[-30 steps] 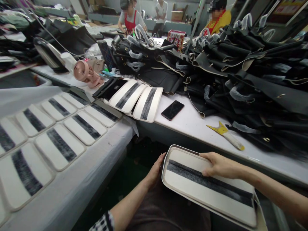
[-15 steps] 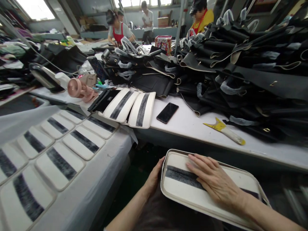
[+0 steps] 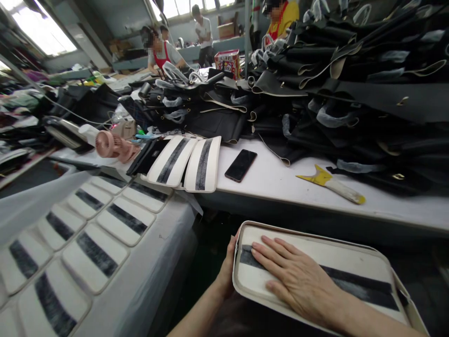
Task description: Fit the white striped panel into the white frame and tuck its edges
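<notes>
A cream bag panel point(image 3: 351, 252) with rounded corners, a raised rim and a dark strip along its middle lies tilted before me. My left hand point(image 3: 229, 267) grips its left end; the fingers curl behind the rim and are partly hidden. Flat on the panel's face rests my right hand point(image 3: 291, 276), fingers stretched out and covering part of the dark strip. At the panel's right end the rim stands apart from the inner face.
Similar cream panels point(image 3: 93, 250) lie in rows on the left table. On the long white table are two more panels point(image 3: 201, 164), a phone point(image 3: 241, 165), a yellow-ended tool point(image 3: 329, 182), a pink fan point(image 3: 114, 146) and piled black bag pieces point(image 3: 351, 107). Several people work behind.
My right hand has slid left along the panel and its fingers have spread flatter. More of the panel's right end shows. My left hand keeps its grip. The view has tilted slightly.
</notes>
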A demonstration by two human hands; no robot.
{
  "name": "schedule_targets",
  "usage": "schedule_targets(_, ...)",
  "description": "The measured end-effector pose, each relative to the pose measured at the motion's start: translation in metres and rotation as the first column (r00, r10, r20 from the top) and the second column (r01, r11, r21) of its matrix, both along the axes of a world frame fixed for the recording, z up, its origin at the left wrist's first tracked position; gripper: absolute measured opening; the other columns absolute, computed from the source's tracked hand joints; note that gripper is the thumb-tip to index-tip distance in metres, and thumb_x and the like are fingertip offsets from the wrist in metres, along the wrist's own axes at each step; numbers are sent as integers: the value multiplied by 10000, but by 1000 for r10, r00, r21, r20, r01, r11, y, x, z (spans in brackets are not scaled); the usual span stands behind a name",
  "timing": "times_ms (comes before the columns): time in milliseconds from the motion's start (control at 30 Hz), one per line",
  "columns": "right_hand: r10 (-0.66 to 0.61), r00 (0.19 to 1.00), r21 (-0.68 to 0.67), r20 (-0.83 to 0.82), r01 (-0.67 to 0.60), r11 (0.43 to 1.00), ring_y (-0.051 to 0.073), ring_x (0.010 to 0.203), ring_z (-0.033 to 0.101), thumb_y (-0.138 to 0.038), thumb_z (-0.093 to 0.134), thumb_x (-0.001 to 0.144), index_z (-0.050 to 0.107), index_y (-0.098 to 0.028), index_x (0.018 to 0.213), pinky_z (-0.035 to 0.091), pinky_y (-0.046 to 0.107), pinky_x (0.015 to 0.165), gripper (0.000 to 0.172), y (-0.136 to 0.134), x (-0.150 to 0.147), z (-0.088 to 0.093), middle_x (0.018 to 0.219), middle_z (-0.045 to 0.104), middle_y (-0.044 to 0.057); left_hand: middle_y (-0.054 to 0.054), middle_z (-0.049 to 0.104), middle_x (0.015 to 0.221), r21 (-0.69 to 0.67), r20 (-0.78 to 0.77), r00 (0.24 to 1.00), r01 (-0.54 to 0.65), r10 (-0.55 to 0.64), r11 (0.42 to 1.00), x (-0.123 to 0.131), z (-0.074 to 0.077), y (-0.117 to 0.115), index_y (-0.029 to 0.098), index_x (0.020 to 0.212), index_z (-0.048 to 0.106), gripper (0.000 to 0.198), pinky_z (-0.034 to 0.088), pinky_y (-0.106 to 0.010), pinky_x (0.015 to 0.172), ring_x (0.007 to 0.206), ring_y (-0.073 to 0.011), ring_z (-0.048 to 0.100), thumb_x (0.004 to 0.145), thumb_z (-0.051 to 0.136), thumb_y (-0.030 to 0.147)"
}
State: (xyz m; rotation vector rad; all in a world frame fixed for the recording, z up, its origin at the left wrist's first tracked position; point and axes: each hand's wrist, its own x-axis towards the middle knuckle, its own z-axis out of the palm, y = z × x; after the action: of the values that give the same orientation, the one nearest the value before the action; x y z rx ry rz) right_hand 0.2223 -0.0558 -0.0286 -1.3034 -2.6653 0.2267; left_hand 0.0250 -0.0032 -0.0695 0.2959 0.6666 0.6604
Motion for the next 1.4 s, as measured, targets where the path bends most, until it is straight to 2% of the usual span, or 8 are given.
schedule_targets(133,-18,1000,48,9,17,999,210,1457,224,-409,408,1003,140,-221,1543,300,428,1155,631,-2,-1,-3,1585,205,-7,-123,572,1364,169,-261,965,27,18,985,-11,3,4,160,1424,465,749,297,-451,1146,1307,-335,474,852,556,635)
schedule_targets(233,-26,1000,52,-1,26,998,211,1452,239,-420,407,1002,152,-221,1541,314,436,1150,628,-2,-1,-4,1580,223,2,-115,607,1320,358,-507,862,195,14,913,-27,17,7,148,1369,534,651,372,-423,1090,1265,-319,508,886,544,584)
schedule_targets(367,-35,999,54,-34,37,998,214,1455,229,-416,431,993,168,-223,1538,311,436,1158,635,-4,0,-7,1579,226,-8,-75,691,1163,488,-761,644,487,80,724,-39,48,7,180,1279,619,472,481,-339,895,1085,-280,612,921,543,479)
schedule_targets(500,-30,997,63,-76,34,997,221,1453,235,-391,454,985,222,-209,1527,314,438,1158,617,-5,2,-10,1572,248,-10,-58,705,866,443,-896,365,765,252,468,-34,70,5,160,1056,692,323,432,-269,682,768,-196,632,963,463,367)
schedule_targets(600,-27,995,70,-99,34,997,230,1448,249,-379,477,974,256,-201,1517,323,449,1153,612,-5,2,-10,1570,257,-5,-54,675,778,384,-905,261,842,336,378,-27,73,4,162,884,655,299,364,-258,609,662,-159,595,971,401,295)
schedule_targets(867,-33,991,107,-127,47,993,225,1436,278,-371,491,964,292,-202,1504,328,450,1150,599,-6,1,-11,1567,276,-14,-13,550,594,331,-893,131,839,431,431,-22,64,-2,200,686,465,316,262,-284,555,527,-134,506,969,342,272)
schedule_targets(1067,-35,991,115,-128,50,992,225,1443,261,-379,496,960,286,-195,1506,320,448,1152,613,-7,2,-14,1572,266,-5,0,528,579,366,-881,135,801,454,473,-20,56,-6,209,651,424,359,259,-285,559,522,-131,488,986,332,299)
schedule_targets(1400,-51,976,76,-213,69,995,223,1432,287,-383,511,951,284,-222,1509,317,448,1157,624,-9,1,-16,1549,331,-10,-137,705,982,382,-883,196,826,426,413,-18,59,-17,172,1164,632,365,439,-320,752,873,-260,670,993,364,352)
